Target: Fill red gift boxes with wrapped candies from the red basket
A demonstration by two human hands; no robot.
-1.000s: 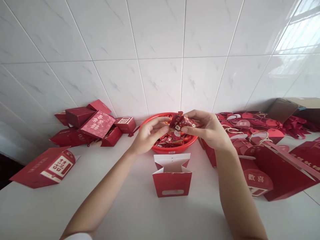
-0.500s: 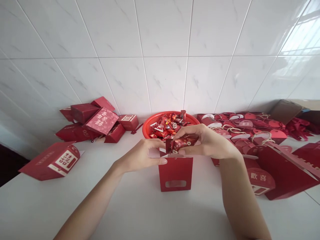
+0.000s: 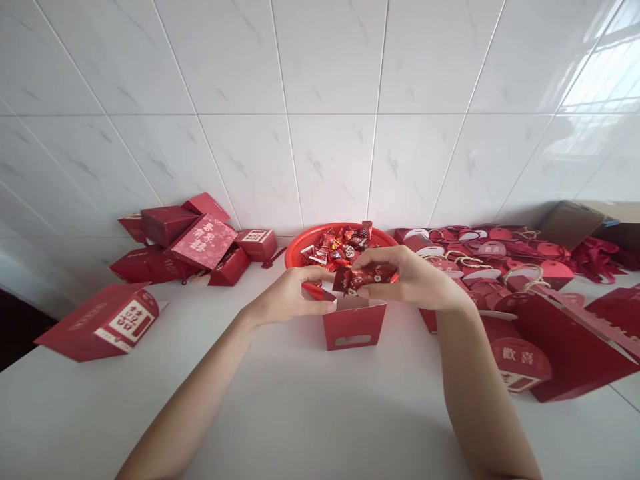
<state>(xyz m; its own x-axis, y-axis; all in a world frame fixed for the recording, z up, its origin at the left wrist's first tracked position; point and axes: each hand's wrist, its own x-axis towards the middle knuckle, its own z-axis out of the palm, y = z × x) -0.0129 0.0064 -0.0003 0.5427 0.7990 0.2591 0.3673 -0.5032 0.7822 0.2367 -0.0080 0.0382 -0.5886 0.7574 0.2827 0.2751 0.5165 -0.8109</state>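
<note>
A small red paper box (image 3: 353,330) with a window slot low on its front stands in the middle, its top open and its pale inside partly showing. My left hand (image 3: 293,293) is closed on the box's left upper edge and side flap, thumb at the front. Above the opening, my right hand (image 3: 415,277) grips a dark red wrapped candy packet (image 3: 373,275) between thumb and fingers. Just behind is an orange-red plastic basket (image 3: 295,250) holding many wrapped candies (image 3: 325,248), partly covered by my hands.
Red gift boxes (image 3: 175,227) lie piled at the left by the tiled wall, with a larger printed box (image 3: 107,320) nearer. Rows of red boxes with rope handles (image 3: 470,257) fill the right. A large red bag (image 3: 560,340) and a brown carton (image 3: 570,223) are there too.
The box has tipped, its lower edge now farther from me and more of its opening showing. My right hand has shifted slightly with the candy packet, still over the opening.
</note>
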